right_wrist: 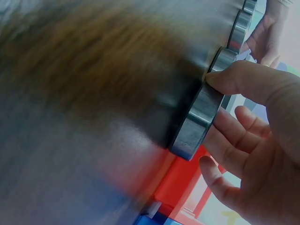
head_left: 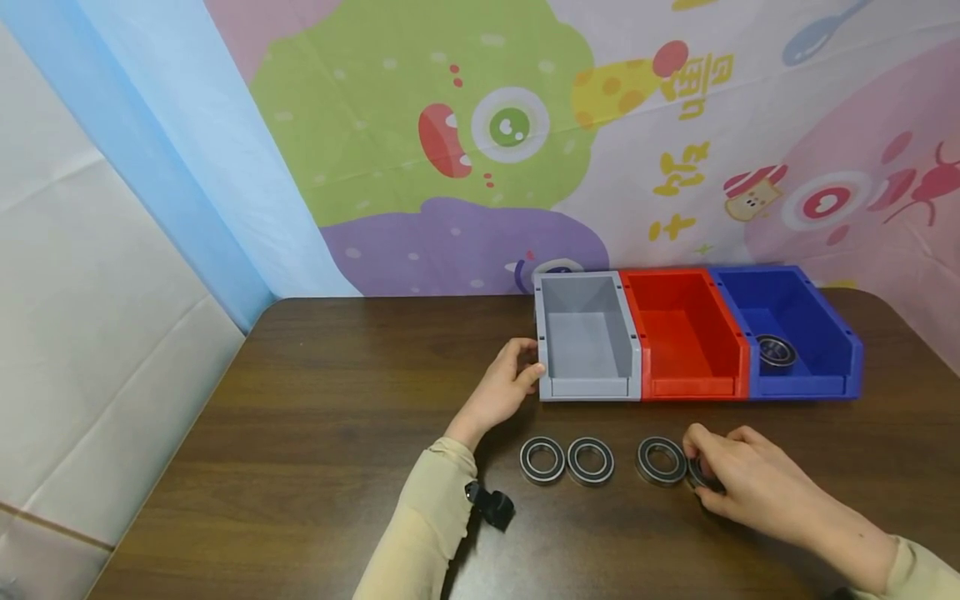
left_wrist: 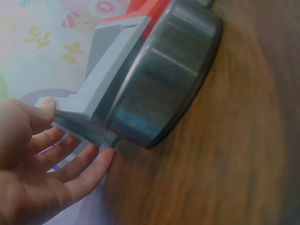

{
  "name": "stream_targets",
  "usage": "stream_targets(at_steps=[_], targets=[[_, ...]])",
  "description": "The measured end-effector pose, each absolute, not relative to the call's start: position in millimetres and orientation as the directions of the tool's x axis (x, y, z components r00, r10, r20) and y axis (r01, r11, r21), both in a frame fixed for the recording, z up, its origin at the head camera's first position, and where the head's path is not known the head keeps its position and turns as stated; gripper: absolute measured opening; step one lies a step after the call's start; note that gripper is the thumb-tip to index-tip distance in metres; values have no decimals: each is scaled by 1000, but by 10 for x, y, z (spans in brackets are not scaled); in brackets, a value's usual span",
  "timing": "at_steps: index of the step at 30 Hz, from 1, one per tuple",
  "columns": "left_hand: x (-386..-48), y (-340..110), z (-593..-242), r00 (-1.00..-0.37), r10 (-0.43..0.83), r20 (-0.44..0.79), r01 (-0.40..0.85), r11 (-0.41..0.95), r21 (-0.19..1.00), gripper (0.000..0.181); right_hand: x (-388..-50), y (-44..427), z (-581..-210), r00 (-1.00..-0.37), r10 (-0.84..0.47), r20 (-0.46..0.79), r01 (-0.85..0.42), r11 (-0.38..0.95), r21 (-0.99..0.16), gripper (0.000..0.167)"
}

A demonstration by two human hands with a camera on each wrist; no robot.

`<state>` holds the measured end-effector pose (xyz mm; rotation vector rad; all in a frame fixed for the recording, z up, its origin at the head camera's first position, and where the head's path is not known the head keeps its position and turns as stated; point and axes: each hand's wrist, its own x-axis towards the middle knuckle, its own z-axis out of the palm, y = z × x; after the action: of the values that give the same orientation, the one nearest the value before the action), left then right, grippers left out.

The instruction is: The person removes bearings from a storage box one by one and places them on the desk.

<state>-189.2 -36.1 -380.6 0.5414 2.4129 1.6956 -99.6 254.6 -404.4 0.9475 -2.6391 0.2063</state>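
From where I'm standing, the right hand [head_left: 753, 487] is pinching the rightmost steel bearing [right_wrist: 194, 124] of the row on the tabletop [head_left: 337, 433]. Its thumb is pressing one part of the outer rim and its fingers another, narrowed to the ring's width. Just beside it another bearing [head_left: 661, 480] is lying flat, and farther left a pair of bearings [head_left: 591, 480] is sitting side by side. The left hand [head_left: 497, 398] is holding the grey bin [head_left: 589, 388] by its left side, thumb at the front edge, fingers bending along the outer wall. The red bin [head_left: 696, 387] is standing between it and the blue bin [head_left: 806, 387], where one more bearing [head_left: 776, 352] is lying.

I'm judging the pinched ring to be dense, quite heavy for its size, rigid and hardly fragile. Its polished rim is looking slippery, so opposite sides of that rim are offering the surest hold, with fingertips staying clear of the neighbouring ring.
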Motion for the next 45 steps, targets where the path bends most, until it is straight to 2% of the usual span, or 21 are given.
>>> stream_targets(at_steps=[12, 24, 32, 40, 45], targets=[[-1899, -361, -3817, -924, 371, 88, 209, 299, 931, 32, -992, 2554, -4055, -732, -595, 332, -640, 768, -35, 46], [-1884, -385, -3800, -926, 369, 85, 204, 297, 933, 32, -987, 2566, -4000, -776, -582, 241, -610, 791, -54, 47], [-1890, -375, -3788, -925, 370, 86, 207, 301, 931, 32, -1048, 2638, -3841, -828, -553, 89, -558, 797, -231, 41], [-1909, -389, -3789, -927, 365, 84, 200, 294, 935, 32, -1116, 2670, -3712, -831, -537, 146, -557, 810, -185, 33], [-1904, -377, -3815, -924, 373, 80, 200, 294, 935, 32, -1222, 2776, -3552, -860, -472, 193, -498, 860, -115, 30]])
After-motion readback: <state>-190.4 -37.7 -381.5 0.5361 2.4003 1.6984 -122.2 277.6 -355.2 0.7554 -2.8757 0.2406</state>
